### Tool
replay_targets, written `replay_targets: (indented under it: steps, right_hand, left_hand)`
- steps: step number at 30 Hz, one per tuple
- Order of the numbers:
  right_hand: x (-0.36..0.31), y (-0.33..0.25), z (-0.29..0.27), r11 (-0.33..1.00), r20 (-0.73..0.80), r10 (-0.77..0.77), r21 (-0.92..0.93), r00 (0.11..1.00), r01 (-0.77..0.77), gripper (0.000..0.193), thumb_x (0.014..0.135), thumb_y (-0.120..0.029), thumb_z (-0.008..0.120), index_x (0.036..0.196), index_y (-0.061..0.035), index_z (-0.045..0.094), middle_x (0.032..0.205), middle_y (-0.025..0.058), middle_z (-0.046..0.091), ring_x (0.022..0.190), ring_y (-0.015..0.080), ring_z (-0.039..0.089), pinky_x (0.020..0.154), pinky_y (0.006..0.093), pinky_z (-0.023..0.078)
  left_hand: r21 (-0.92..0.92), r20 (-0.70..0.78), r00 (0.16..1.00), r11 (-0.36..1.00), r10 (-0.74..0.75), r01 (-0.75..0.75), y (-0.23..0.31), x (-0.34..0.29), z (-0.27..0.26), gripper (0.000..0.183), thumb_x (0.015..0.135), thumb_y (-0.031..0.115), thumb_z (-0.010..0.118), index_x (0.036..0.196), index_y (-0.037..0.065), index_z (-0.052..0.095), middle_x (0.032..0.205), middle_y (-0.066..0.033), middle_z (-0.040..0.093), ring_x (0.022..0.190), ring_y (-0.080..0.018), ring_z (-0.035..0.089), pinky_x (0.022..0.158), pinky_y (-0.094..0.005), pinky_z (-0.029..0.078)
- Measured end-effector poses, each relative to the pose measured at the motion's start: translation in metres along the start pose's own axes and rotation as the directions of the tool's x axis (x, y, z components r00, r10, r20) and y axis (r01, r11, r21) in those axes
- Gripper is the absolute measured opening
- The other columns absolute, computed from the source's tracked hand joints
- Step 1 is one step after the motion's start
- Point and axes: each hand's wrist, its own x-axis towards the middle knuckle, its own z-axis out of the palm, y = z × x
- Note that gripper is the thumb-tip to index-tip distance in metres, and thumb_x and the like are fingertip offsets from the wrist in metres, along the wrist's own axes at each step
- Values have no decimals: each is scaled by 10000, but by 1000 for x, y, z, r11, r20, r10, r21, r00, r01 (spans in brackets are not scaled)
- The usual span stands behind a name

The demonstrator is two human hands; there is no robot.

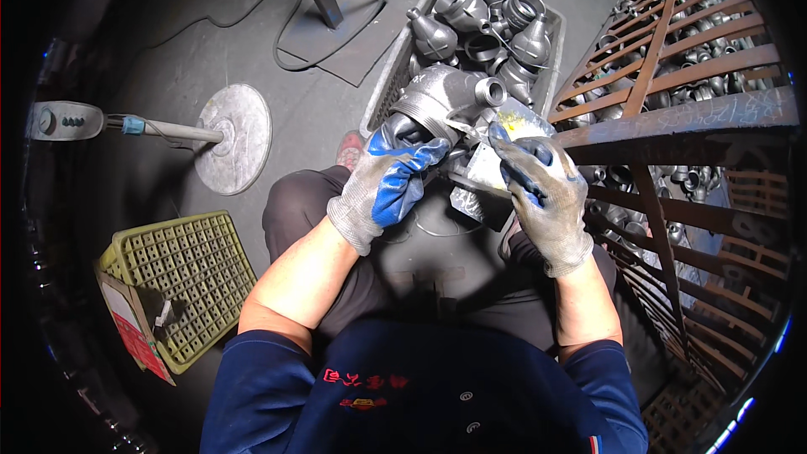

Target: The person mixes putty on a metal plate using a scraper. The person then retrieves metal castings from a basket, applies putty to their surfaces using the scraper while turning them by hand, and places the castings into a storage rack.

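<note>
My left hand (380,183), in a grey glove with blue coating, grips a grey metal pipe-fitting casting (444,94). The casting has a threaded wide mouth and a short round side outlet, and is held tilted above my knees. My right hand (545,195), gloved the same way, is at the casting's right with its fingers bent together. Whatever lies between those fingers is too small to make out. Under and between my hands sits a pale block-like surface (487,170). Beside it a flat plate (523,124) carries a yellow smear.
Beyond my hands stands a grey plastic crate (383,91) heaped with similar castings (462,7). A rusty slatted metal cage (647,59) full of fittings rises at right. At left are a fan-like stand with a round base (234,139) and a yellow-green crate (181,286). A cable (300,21) crosses the floor.
</note>
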Motion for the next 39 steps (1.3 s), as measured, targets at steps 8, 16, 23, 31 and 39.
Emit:
replay_targets:
  steps: [8,16,23,31,39]
  right_hand:
    - [-2,-3,-3,995,54,-33,-93,998,38,444,619,60,622,1026,-116,657,923,135,597,813,324,590,707,365,490]
    - [-1,12,-7,866,239,215,401,947,-298,303,788,3,571,1083,-12,637,909,93,651,765,137,600,697,259,475]
    - [-4,23,-10,515,519,338,596,785,-616,330,792,6,510,1104,47,606,989,94,659,866,120,592,822,267,465]
    - [-4,32,-2,496,513,340,614,788,-614,311,787,34,502,1076,52,615,977,92,659,867,122,595,828,269,468]
    - [-1,26,-1,866,267,216,392,939,-311,310,763,-10,573,1065,-34,640,993,154,658,913,241,644,822,310,482]
  left_hand:
    - [-922,314,594,-88,-741,377,25,23,-1,378,821,1,568,1194,16,506,1054,-53,597,926,-112,590,757,-200,478]
    - [-722,30,801,542,-598,431,14,9,4,421,865,383,594,1076,19,600,1042,-108,598,888,-206,597,764,-322,478]
    - [-721,187,760,439,-623,537,20,10,-2,340,856,-23,539,1189,-25,469,1070,-73,591,973,-114,573,828,-259,467]
    - [-323,113,911,853,-396,411,7,-2,1,323,824,23,543,1145,-11,555,1080,-124,584,918,-220,606,790,-298,466]
    - [-165,117,982,973,-146,164,-11,-15,2,349,828,180,537,1123,3,599,1149,-192,562,1037,-323,562,878,-382,439]
